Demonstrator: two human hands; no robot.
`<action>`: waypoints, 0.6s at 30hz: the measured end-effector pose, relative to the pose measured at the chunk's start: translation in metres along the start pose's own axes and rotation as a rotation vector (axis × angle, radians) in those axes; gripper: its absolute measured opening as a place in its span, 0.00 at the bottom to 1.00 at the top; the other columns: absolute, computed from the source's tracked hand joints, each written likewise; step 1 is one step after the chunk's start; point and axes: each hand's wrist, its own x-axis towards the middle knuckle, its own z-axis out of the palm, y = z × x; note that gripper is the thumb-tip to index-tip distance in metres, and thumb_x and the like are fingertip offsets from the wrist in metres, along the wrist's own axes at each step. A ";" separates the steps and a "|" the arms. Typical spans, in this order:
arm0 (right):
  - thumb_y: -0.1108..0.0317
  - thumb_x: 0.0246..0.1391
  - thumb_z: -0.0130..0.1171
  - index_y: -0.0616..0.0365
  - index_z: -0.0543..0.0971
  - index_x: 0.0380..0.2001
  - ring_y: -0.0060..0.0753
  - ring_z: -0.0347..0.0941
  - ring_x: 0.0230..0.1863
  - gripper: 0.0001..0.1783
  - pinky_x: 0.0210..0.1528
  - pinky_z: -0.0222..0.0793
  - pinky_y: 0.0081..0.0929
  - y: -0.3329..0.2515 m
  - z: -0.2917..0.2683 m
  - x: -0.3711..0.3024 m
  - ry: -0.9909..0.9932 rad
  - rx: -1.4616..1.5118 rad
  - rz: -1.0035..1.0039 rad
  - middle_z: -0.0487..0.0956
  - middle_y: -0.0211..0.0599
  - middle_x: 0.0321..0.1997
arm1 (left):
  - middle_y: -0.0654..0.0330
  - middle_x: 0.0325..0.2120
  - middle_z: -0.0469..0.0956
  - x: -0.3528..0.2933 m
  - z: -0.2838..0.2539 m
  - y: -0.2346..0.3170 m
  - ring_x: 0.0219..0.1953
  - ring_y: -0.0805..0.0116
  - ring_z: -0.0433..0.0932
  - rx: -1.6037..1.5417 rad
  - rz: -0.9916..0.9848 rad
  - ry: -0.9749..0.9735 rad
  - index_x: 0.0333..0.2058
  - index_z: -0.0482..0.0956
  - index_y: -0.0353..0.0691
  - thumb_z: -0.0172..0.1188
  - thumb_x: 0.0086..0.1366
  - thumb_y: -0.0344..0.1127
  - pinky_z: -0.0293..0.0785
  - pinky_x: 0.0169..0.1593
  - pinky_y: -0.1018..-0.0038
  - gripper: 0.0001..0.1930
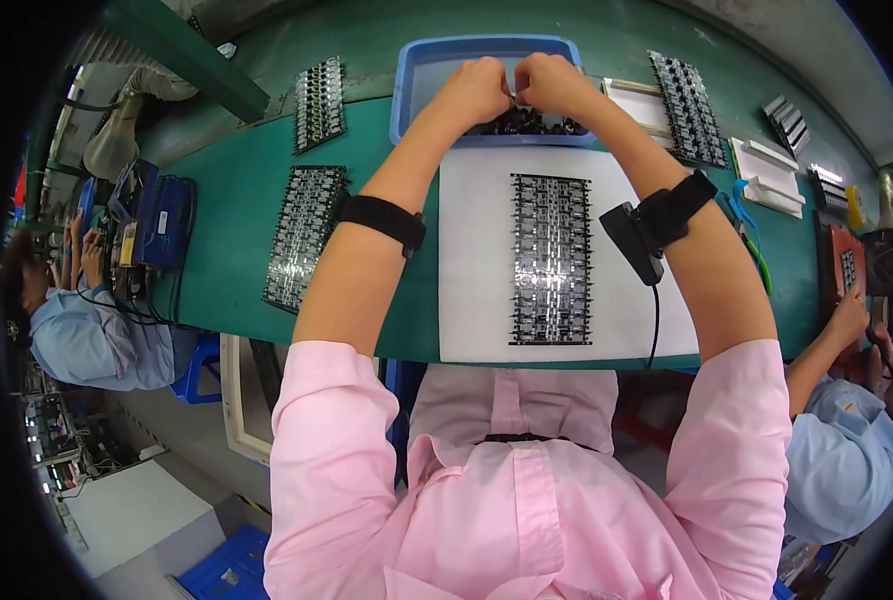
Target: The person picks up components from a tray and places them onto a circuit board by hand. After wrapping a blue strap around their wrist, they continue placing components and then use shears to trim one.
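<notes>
Both arms reach forward over a shallow blue tray (403,95) at the far side of the bench. A heap of small black parts (527,124) lies along its near side. My left hand (481,88) and my right hand (551,84) meet above the heap, fingertips close together and curled in a pinch. Whatever they hold is too small and too hidden to name. Nearer to me, a panel of small circuit boards (552,262) lies lengthwise on a white sheet (475,270), between my forearms.
More circuit board panels stand left (307,235), far left (320,105) and far right (687,108) on the green bench (229,270). White slotted holders (767,177) and green-handled pliers (757,255) lie right. Co-workers in blue sit left (107,340) and right (847,460). A cable hangs from my right wristband.
</notes>
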 end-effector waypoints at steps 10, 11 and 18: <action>0.67 0.43 0.53 0.61 0.77 0.25 0.20 0.68 0.13 0.09 0.16 0.63 0.18 -0.007 -0.005 -0.046 0.238 0.460 0.000 0.75 0.34 0.17 | 0.62 0.18 0.73 -0.036 -0.002 0.006 0.19 0.76 0.73 -0.192 0.026 0.195 0.31 0.76 0.33 0.53 0.55 0.31 0.69 0.20 0.78 0.08; 0.67 0.43 0.52 0.61 0.77 0.26 0.19 0.67 0.13 0.09 0.16 0.62 0.17 -0.008 -0.004 -0.054 0.262 0.505 0.014 0.75 0.34 0.17 | 0.64 0.17 0.72 -0.042 -0.002 0.010 0.19 0.77 0.72 -0.213 0.024 0.201 0.32 0.76 0.33 0.51 0.56 0.31 0.68 0.20 0.80 0.08; 0.77 0.37 0.50 0.64 0.74 0.19 0.19 0.65 0.12 0.03 0.12 0.58 0.17 -0.034 -0.050 -0.144 0.174 0.984 -0.064 0.71 0.33 0.13 | 0.66 0.18 0.70 -0.132 -0.011 0.051 0.17 0.81 0.68 -0.484 0.113 -0.033 0.34 0.75 0.32 0.49 0.58 0.29 0.67 0.21 0.84 0.09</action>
